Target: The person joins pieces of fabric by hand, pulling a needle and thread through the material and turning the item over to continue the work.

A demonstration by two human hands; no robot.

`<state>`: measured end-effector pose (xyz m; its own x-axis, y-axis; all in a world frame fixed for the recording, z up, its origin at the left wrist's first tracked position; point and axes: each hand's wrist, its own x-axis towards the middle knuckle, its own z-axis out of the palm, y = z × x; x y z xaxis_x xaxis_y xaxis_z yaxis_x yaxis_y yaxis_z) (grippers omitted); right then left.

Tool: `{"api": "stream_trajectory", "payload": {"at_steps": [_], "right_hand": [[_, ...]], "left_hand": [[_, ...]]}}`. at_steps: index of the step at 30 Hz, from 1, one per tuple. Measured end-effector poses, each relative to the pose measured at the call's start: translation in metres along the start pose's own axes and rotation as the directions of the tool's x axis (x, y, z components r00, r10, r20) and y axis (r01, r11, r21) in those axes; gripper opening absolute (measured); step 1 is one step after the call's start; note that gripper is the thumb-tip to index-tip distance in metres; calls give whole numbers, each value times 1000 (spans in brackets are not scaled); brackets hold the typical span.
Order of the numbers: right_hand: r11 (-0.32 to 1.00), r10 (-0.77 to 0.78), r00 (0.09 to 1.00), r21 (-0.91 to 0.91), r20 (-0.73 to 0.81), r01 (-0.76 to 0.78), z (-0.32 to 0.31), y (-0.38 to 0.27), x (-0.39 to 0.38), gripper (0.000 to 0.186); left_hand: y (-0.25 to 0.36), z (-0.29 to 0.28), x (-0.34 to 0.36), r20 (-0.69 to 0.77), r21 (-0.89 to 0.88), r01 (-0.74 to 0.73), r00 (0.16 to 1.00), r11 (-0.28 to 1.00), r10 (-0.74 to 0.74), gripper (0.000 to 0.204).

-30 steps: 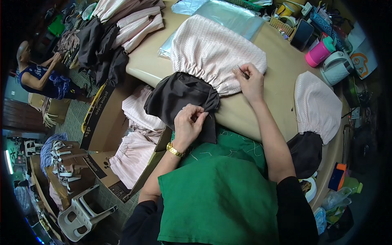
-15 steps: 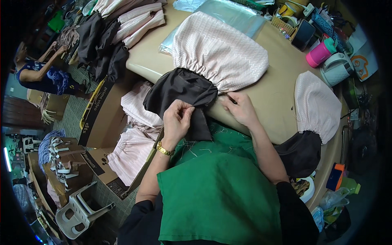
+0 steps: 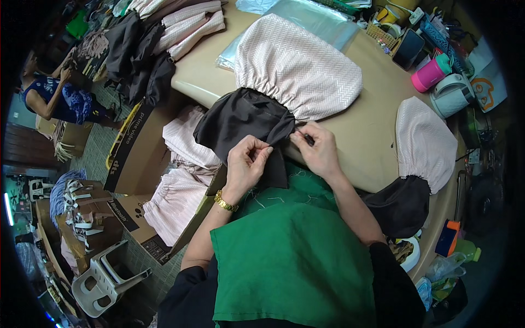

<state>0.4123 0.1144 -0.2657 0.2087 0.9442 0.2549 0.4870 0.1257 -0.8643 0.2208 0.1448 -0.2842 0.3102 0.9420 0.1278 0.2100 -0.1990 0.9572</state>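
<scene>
On the table edge before me lies a gathered fabric cover, its puffed pale-pink zigzag part (image 3: 298, 68) joined along a ruched seam to a dark brown cloth part (image 3: 243, 120). My left hand (image 3: 247, 165), wearing a gold watch, pinches the dark cloth near its lower edge. My right hand (image 3: 318, 148) is closed at the right end of the seam, fingertips close to the cloth. Something small and dark shows inside its curled fingers; its kind cannot be made out. A similar pink-and-dark cover (image 3: 425, 139) lies farther right on the table.
Clear plastic bags (image 3: 311, 22) lie at the table's back. A phone (image 3: 408, 49), pink bottle (image 3: 432, 72) and white kettle (image 3: 453, 94) stand back right. An open cardboard box (image 3: 139, 150) with pink covers is at my left, near a plastic stool (image 3: 101, 281). A person (image 3: 54, 95) works far left.
My right hand has moved slightly up and left to the end of the seam, its fingers closer together. My left hand has shifted a little right and down along the dark cloth.
</scene>
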Motion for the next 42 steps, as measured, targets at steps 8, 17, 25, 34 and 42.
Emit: {"api": "stream_trajectory", "payload": {"at_steps": [8,17,25,34,42], "right_hand": [[960,233,950,106,210,-259,-42,3,-15,21],[992,56,996,107,73,-64,17,4,1,19],[993,77,994,84,81,-83,-32,-11,-17,16],[990,74,997,118,11,-75,13,1,-3,14],[996,-56,996,-66,67,60,-14,-24,-16,10]], "left_hand": [[-13,-1,-3,18,-142,27,1000,989,-25,9],[31,8,9,-17,241,-416,901,877,433,45],[-15,19,16,7,34,-145,989,989,145,14],[-7,28,8,55,-311,32,998,950,-15,31],[-5,21,7,71,-239,47,997,970,-31,26]]}}
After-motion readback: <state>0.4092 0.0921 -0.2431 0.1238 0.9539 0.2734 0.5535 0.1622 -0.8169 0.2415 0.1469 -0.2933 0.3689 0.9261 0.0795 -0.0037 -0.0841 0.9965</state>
